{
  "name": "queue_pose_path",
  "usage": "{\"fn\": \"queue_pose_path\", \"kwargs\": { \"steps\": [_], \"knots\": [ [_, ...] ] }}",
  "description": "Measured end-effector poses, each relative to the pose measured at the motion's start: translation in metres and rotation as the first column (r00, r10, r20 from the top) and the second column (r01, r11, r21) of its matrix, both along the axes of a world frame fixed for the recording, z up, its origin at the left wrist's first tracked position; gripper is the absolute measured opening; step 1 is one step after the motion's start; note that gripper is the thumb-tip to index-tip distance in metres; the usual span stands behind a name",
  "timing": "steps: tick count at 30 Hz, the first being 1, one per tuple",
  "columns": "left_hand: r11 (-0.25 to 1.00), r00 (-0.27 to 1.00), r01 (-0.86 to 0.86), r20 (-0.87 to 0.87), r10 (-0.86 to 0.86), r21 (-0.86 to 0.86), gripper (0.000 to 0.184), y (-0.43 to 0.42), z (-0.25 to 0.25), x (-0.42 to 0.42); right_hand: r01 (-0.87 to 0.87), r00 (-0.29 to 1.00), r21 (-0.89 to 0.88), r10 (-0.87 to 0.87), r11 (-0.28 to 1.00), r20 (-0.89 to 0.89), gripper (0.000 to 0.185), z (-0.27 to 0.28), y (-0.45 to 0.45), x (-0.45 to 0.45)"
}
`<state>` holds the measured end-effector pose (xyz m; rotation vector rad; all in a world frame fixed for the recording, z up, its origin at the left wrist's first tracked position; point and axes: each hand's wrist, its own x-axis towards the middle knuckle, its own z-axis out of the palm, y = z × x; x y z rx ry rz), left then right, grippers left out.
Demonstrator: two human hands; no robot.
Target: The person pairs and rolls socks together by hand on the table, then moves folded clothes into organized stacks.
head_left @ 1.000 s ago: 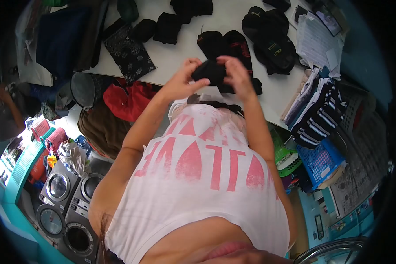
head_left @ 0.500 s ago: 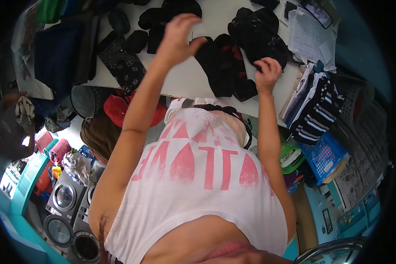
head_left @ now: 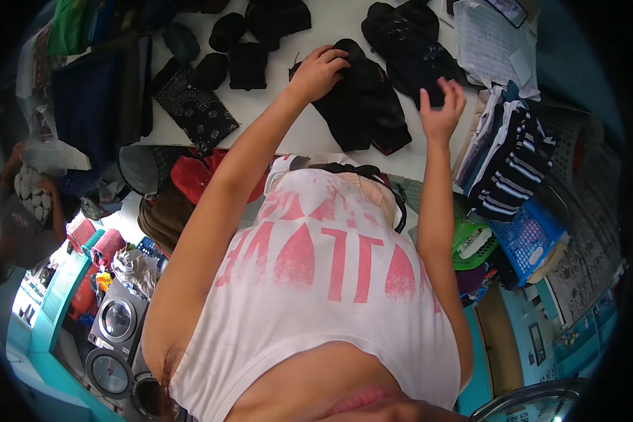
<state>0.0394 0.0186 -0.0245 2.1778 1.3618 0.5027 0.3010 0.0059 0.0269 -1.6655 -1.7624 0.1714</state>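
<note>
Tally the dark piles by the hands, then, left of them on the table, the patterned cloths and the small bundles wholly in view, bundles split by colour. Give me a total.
Dark piles, one by the left hand and one by the right hand: 2
Patterned cloth: 1
Small black bundles: 3
Dark green bundle: 1
Total: 7

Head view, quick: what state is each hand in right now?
Left hand: fingers curled at the black cloth; whether it grips cannot be told.
Right hand: open, nothing visible in it.
</note>
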Motion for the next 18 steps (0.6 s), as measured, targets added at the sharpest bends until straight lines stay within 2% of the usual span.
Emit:
{"fn": "queue_pose_path", "kwargs": {
  "steps": [2,3,4,5,7,8,9,11,12,13,14,15,16,17,18],
  "knots": [
    [1.0,1.0,-0.008,0.007,0.008,-0.019,0.035,-0.003,0.008,0.004,0.19,0.972,-0.16,-0.162,0.969,0.171,0.033,0.005,0.012,-0.006],
    [0.996,0.991,-0.088,-0.094,0.091,0.03,0.036,-0.006,0.026,0.013,0.19,0.972,-0.159,-0.162,0.969,0.169,0.033,-0.01,0.016,0.001],
    [0.983,0.966,-0.163,-0.188,0.176,0.086,0.038,-0.008,0.035,0.019,0.151,0.981,-0.251,-0.114,0.956,0.154,0.034,-0.033,0.02,0.013],
    [0.982,0.966,-0.165,-0.186,0.179,0.089,0.038,-0.008,0.035,0.022,0.11,0.989,-0.34,-0.067,0.934,0.136,0.034,-0.045,0.023,0.022],
    [0.986,0.985,0.096,-0.153,-0.075,0.133,0.042,-0.008,0.033,0.024,0.159,0.98,-0.324,-0.109,0.933,0.167,0.035,-0.042,0.028,0.023],
    [0.974,0.978,0.162,-0.156,-0.138,0.155,0.037,-0.009,0.032,0.022,0.212,0.968,-0.313,-0.155,0.926,0.198,0.035,-0.04,0.029,0.024],
    [0.975,0.979,0.158,-0.156,-0.134,0.153,0.037,-0.01,0.03,0.02,0.208,0.969,-0.315,-0.151,0.926,0.197,0.035,-0.034,0.028,0.022],
    [0.986,0.972,0.134,0.21,-0.11,-0.104,0.029,-0.012,0.025,0.016,0.021,0.999,-0.127,-0.024,0.992,-0.024,0.034,-0.011,0.022,0.011],
    [0.992,0.942,0.097,0.328,-0.067,-0.075,0.023,-0.016,0.039,0.015,-0.056,0.97,-0.401,-0.045,0.915,-0.237,0.043,0.013,0.013,-0.003],
    [0.992,0.943,0.097,0.326,-0.067,-0.079,0.023,-0.027,0.046,0.016,-0.263,0.939,-0.417,0.132,0.87,-0.316,0.051,0.036,0.001,-0.015],
    [0.997,0.899,0.034,0.437,0.003,-0.076,0.023,-0.038,0.053,0.017,-0.458,0.868,-0.414,0.295,0.787,-0.398,0.058,0.049,-0.009,-0.025],
    [0.996,0.838,-0.03,0.541,0.069,-0.081,0.024,-0.048,0.059,0.018,-0.571,0.811,-0.317,0.46,0.757,-0.361,0.07,0.041,-0.023,-0.032],
    [0.999,0.766,0.031,0.643,-0.019,-0.007,0.025,-0.055,0.064,0.019,-0.571,0.753,-0.349,0.303,0.743,-0.585,0.062,0.041,-0.043,-0.044],
    [0.999,0.768,0.031,0.64,-0.018,-0.009,0.025,-0.066,0.073,0.018,-0.628,0.726,-0.362,0.351,0.689,-0.592,0.048,0.024,-0.057,-0.043],
    [0.991,0.736,0.098,0.677,-0.007,-0.096,0.025,-0.08,0.084,0.016,-0.61,0.762,-0.328,0.42,0.721,-0.493,0.042,0.015,-0.071,-0.043]
  ]
}}
